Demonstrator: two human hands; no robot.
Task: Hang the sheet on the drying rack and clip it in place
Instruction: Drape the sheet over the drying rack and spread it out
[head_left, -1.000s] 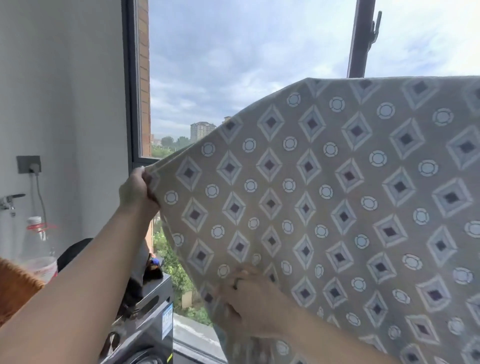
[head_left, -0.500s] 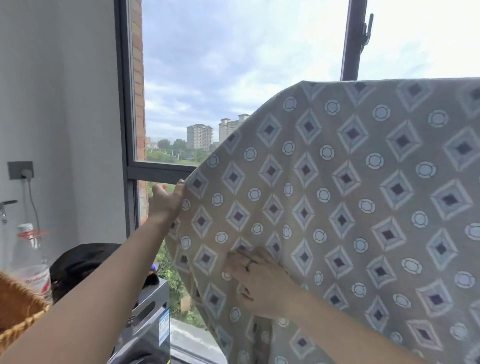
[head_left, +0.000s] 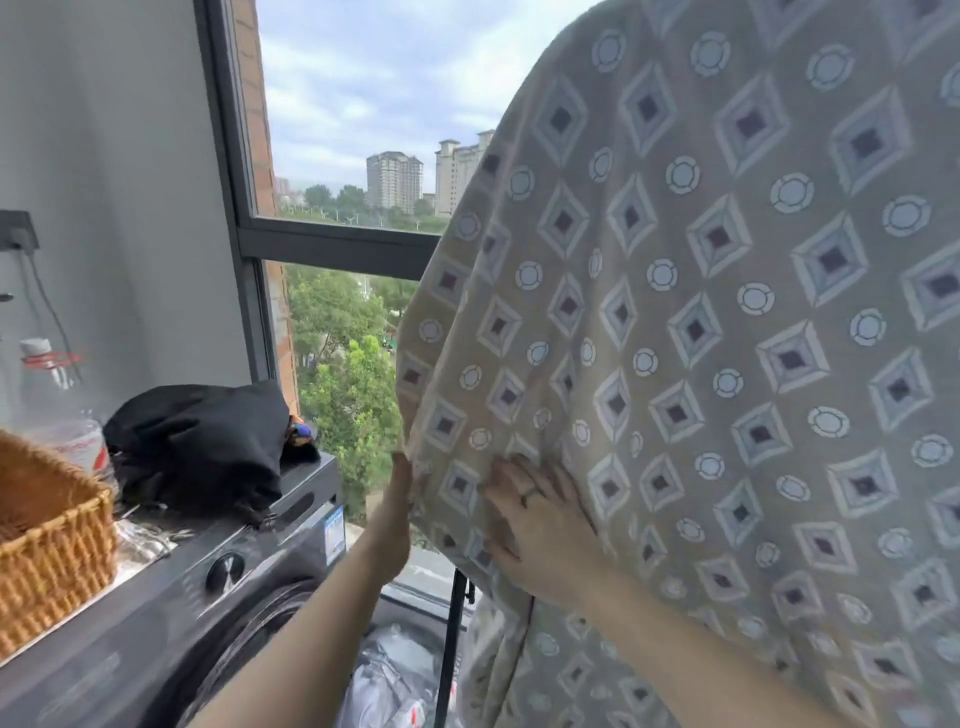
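Observation:
The sheet (head_left: 727, 322), beige with a grey diamond and circle print, hangs from above at the right and fills the right half of the head view. My left hand (head_left: 396, 512) is at the sheet's lower left edge, thumb in front and fingers behind the cloth. My right hand (head_left: 540, 525), with a ring on it, lies on the front of the sheet just beside the left hand, its fingertips bunching the fabric. A thin black pole of the drying rack (head_left: 451, 644) shows below the sheet's hem. The bar that carries the sheet is hidden. No clip is in view.
A dark washing machine (head_left: 171, 618) stands at the lower left. On it are a wicker basket (head_left: 52, 551), a black bag (head_left: 202, 441) and a plastic bottle (head_left: 57, 410). A large window with a dark frame (head_left: 337, 244) is straight ahead.
Both hands have slid down the sheet's left edge and come close together. The sheet now hangs steeper, and my view has dropped to show the washing machine.

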